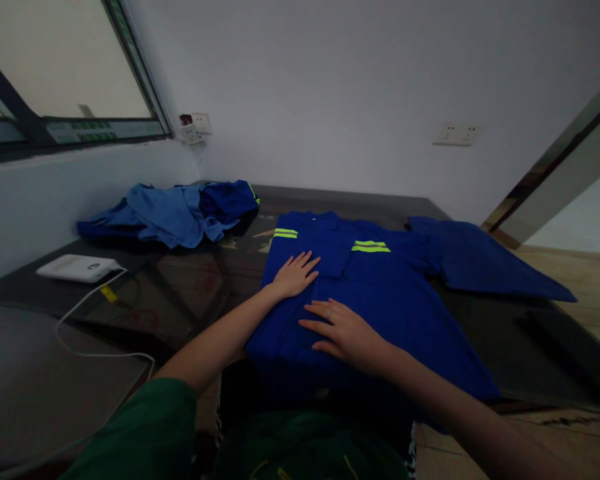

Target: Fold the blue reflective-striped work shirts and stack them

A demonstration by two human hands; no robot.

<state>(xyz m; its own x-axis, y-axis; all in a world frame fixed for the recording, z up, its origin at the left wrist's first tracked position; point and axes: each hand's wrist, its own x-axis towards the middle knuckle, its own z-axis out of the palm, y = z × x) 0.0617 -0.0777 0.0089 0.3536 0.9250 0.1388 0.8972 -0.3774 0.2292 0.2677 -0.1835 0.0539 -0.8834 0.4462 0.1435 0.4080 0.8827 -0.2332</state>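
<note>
A blue shirt with yellow-green stripes lies spread on the dark table, its collar toward the wall and its left side folded inward. My left hand rests flat on the folded part below the collar, fingers spread. Lower and to the right, my right hand lies on the shirt's middle with its fingers apart and a ring on one of them. Neither hand grips the cloth. The shirt's lower edge hangs over the near table edge.
A heap of blue clothes lies at the back left of the table. A folded blue garment is at the right. A white device with a cable sits at the left. Wall sockets are behind.
</note>
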